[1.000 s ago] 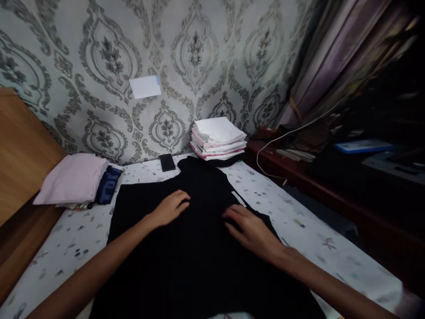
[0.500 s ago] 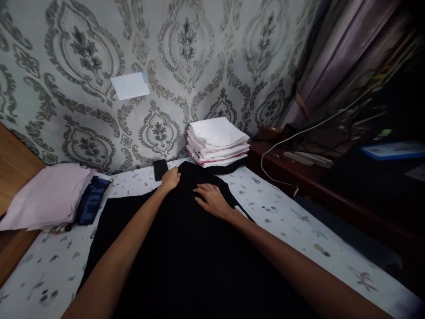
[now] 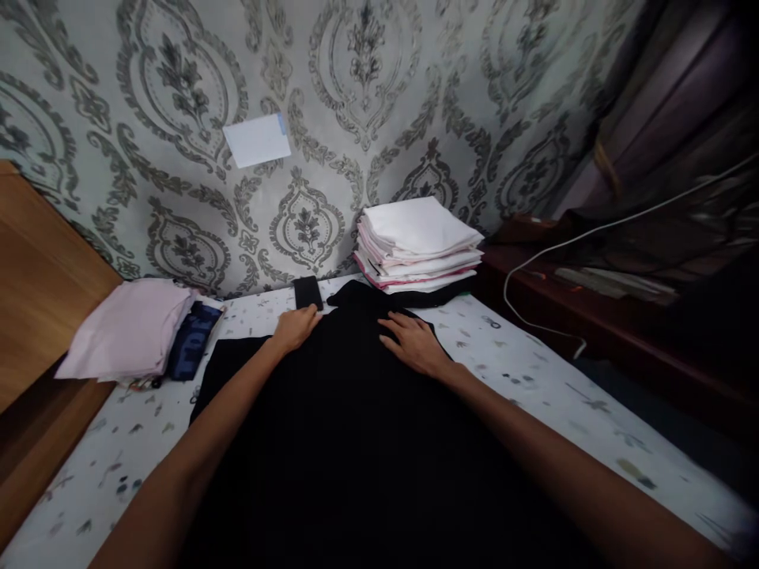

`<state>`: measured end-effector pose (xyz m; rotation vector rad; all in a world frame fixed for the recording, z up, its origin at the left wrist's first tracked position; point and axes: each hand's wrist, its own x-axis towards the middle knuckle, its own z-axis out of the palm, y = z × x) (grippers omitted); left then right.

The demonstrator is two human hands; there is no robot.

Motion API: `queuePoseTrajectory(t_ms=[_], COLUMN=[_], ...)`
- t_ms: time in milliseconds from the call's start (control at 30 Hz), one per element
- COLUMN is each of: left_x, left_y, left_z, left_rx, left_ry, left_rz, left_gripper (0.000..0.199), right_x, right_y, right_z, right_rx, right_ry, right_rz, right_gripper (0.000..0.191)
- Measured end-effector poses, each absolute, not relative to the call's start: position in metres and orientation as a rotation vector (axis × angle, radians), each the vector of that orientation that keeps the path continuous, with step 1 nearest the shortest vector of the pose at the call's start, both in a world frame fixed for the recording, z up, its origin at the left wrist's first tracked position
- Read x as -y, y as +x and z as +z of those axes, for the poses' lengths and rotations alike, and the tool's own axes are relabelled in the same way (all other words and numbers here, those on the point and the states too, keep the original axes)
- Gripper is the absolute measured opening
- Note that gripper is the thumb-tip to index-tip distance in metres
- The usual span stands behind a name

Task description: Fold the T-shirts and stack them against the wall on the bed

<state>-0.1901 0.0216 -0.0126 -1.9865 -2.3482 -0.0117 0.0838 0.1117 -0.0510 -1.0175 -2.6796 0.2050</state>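
Observation:
A black shirt point(image 3: 361, 427) lies spread out in front of me, its collar end point(image 3: 356, 294) toward the wall. My left hand point(image 3: 296, 328) is at the shirt's left shoulder edge, its fingers closed together on the cloth. On the upper right part of the shirt rests my right hand point(image 3: 413, 341), open, palm down with fingers spread. A dark phone-like slab point(image 3: 307, 292) lies just beyond my left hand. Both forearms cover parts of the shirt, and its lower end runs out of view.
Behind the collar stands a stack of folded white and pink clothes point(image 3: 421, 241). Folded pink clothes point(image 3: 127, 328) and a navy garment point(image 3: 194, 340) lie at the left by a wooden board point(image 3: 47, 276). A white cable point(image 3: 534, 261) hangs over the dark red ledge point(image 3: 534, 288) at right.
My left hand has shifted left and nearer, away from the collar along the shoulder. My right hand stays flat on the shirt. The camera view has turned slightly left.

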Motion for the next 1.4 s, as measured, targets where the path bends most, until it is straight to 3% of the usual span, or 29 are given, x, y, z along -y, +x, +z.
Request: queuePoseTrajectory(t_ms=[333,567,833,1033,1233,1400], left_x=[-0.011,0.025,0.066,0.071,0.086,0.097], left_y=[-0.224,-0.259,-0.322,-0.331,-0.330,-0.329], left_z=[-0.008,0.002,0.001,-0.003,-0.006,0.005], left_rx=[2.417,2.422,2.573,2.554,2.550,2.577], left_ry=[-1.891,-2.083,-2.214,-2.040,-2.078,-2.102], left_rz=[0.056,0.009,-0.072,-0.011,-0.202,-0.070], left_gripper=[0.040,0.039,0.044,0.025,0.044,0.034], right_x=[-0.105,-0.144,-0.181,-0.171,-0.152,-0.146], right_y=[0.071,-0.016,-0.063,-0.054,-0.026,-0.003], right_z=[-0.029,0.017,0.011,0.012,0.010,0.022], right_rx=[2.686,2.716,2.551,2.296,2.094,1.998], right_ry=[-0.926,-1.262,-1.645,-1.522,-1.255,-1.124], right_rz=[-0.045,0.370,0.552,0.657,0.874,0.916], right_gripper=[0.034,0.035,0.032,0.033,0.030,0.014])
